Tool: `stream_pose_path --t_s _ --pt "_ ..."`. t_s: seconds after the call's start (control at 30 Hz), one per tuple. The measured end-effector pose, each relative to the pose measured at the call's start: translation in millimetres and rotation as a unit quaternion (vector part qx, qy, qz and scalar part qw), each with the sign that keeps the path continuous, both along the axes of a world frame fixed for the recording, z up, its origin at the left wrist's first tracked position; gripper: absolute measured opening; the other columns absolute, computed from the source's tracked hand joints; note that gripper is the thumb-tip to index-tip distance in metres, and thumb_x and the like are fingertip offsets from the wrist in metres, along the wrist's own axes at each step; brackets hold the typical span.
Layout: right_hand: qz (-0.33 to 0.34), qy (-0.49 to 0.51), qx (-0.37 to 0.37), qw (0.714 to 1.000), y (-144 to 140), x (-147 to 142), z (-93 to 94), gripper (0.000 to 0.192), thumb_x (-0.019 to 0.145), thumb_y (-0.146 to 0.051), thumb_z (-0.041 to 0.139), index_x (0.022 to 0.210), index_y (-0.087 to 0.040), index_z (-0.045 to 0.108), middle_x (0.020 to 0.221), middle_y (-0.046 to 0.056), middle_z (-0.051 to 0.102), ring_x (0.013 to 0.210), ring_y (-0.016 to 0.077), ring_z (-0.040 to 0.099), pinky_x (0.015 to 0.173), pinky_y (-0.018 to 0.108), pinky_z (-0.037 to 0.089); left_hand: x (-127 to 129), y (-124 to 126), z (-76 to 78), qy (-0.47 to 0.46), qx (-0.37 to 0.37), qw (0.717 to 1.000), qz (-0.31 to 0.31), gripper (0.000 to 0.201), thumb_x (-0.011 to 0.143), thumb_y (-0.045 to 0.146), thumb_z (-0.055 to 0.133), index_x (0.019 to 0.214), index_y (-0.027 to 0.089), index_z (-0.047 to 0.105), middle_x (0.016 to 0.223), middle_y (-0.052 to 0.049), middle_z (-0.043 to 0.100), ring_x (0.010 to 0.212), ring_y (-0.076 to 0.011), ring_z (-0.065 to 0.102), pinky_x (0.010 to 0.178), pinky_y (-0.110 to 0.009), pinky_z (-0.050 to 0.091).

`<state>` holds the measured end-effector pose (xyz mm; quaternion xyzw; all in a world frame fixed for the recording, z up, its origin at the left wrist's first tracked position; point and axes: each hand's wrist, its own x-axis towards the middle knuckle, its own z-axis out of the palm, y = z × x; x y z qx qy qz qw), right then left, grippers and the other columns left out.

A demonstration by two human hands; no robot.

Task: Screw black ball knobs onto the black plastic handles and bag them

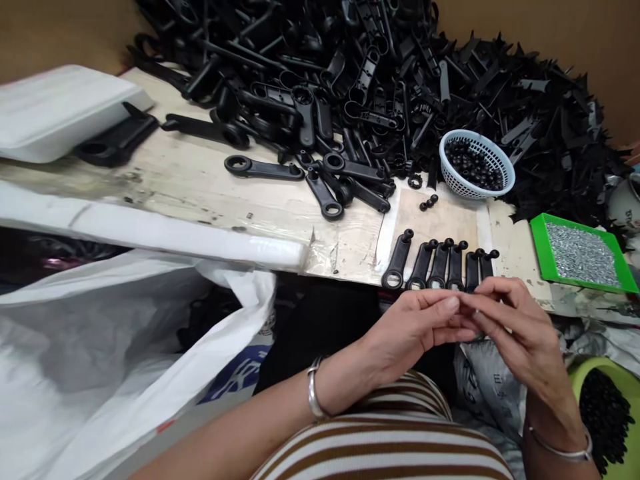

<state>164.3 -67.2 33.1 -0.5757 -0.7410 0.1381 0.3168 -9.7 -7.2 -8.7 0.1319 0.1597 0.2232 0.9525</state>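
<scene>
Nearest to us, our left hand (417, 320) and right hand (515, 320) meet fingertip to fingertip just off the near edge of the bench (200, 193). Both are pinched shut on something small between them; we cannot tell what it is, since the fingers hide it.

Just beyond our fingers, a row of black levers (440, 265) lies side by side along the near edge, ring ends towards us, seemingly lined up so each sits in easy reach. Two loose black beads (429, 202) rest a little further in.

Toward the right edge sit a green tray of small metal pieces (583, 255) and a white basket of black beads (476, 165), both close to our right hand. A large heap of black parts (350, 73) fills the far side, and a white bag (100, 347) gapes below the left edge.
</scene>
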Motion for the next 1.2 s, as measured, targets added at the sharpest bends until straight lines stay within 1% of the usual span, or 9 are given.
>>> stream_pose_path --t_s 0.1,0.33,0.47,0.57,0.77,0.9,0.97,1.1,1.2 --pt "0.004 0.048 -0.004 0.999 -6 -2 -6.2 0.052 0.089 -0.006 0.059 0.128 -0.041 0.062 0.116 0.003 0.054 0.096 0.0118 0.055 0.08 0.026 0.051 3 -3 -1.6 -0.007 0.017 1.0 -0.017 0.038 0.075 0.043 0.082 0.091 0.009 0.077 0.086 -0.008 0.071 0.078 -0.0124 0.066 0.079 -0.025 0.053" --pt "-0.02 0.173 -0.043 0.984 -12 -7 -18.5 0.04 0.092 -0.011 0.057 0.119 -0.038 0.069 0.12 0.005 0.054 0.088 0.0107 0.057 0.076 0.026 0.054 7 -5 -1.7 -0.005 0.022 0.999 -0.028 0.036 0.069 0.042 0.087 0.083 0.01 0.077 0.07 -0.005 0.066 0.067 -0.0088 0.058 0.065 -0.019 0.045" --pt "-0.037 0.126 -0.014 0.991 -14 -11 -17.4 0.038 0.091 -0.012 0.058 0.119 -0.034 0.07 0.118 0.007 0.056 0.087 0.0125 0.058 0.076 0.029 0.054 7 -4 -0.2 0.038 0.018 0.999 -0.025 0.037 0.062 0.036 0.091 0.086 0.011 0.078 0.069 -0.003 0.065 0.063 -0.0065 0.054 0.062 -0.019 0.042" --pt "-0.049 0.081 0.014 0.995 -15 -12 -14.0 0.035 0.089 -0.012 0.06 0.116 -0.03 0.071 0.117 0.008 0.058 0.09 0.0146 0.059 0.077 0.031 0.055 7 -4 0.1 0.062 0.017 0.997 -0.031 0.034 0.06 0.035 0.092 0.08 0.012 0.077 0.066 -0.002 0.064 0.059 -0.0054 0.052 0.06 -0.019 0.04" --pt "-0.007 0.093 0.015 0.996 -17 -7 -7.6 0.032 0.084 -0.005 0.064 0.109 -0.024 0.072 0.086 0.003 0.065 0.08 0.0135 0.062 0.067 0.026 0.053 8 -5 -3.4 0.086 0.014 0.995 -0.055 0.032 0.06 0.036 0.092 0.071 0.012 0.073 0.057 0.0 0.059 0.053 -0.0052 0.05 0.053 -0.018 0.035" --pt "-0.005 0.088 0.012 0.996 -16 2 -4.7 0.024 0.084 -0.006 0.065 0.1 -0.021 0.073 0.083 0.004 0.068 0.077 0.0136 0.063 0.066 0.027 0.053 12 -5 -3.2 0.091 0.027 0.994 -0.052 0.03 0.064 0.035 0.09 0.071 0.011 0.073 0.062 -0.001 0.062 0.055 -0.0059 0.052 0.054 -0.019 0.036" --pt "-0.041 0.063 0.024 0.997 -10 13 -4.1 0.019 0.086 -0.008 0.065 0.095 -0.021 0.074 0.083 0.004 0.069 0.077 0.0143 0.064 0.067 0.028 0.054 13 -4 -1.4 0.085 0.028 0.995 -0.043 0.031 0.068 0.037 0.087 0.076 0.01 0.074 0.072 -0.005 0.067 0.06 -0.0082 0.057 0.057 -0.02 0.041" --pt "-0.187 -0.002 0.095 0.978 17 45 -9.9 0.01 0.088 -0.02 0.064 0.087 -0.021 0.075 0.086 0.004 0.073 0.08 0.0162 0.067 0.074 0.031 0.054 14 -2 5.0 0.07 0.009 0.997 -0.031 0.035 0.074 0.04 0.083 0.09 0.01 0.076 0.093 -0.012 0.073 0.083 -0.0181 0.069 0.075 -0.027 0.052" --pt "-0.209 -0.034 0.092 0.973 36 63 -17.9 0.014 0.09 -0.025 0.062 0.087 -0.019 0.075 0.087 0.006 0.074 0.082 0.0178 0.068 0.078 0.034 0.054 12 -1 8.4 0.066 -0.006 0.998 -0.015 0.038 0.076 0.044 0.081 0.095 0.011 0.076 0.106 -0.015 0.073 0.1 -0.0245 0.069 0.088 -0.034 0.053"
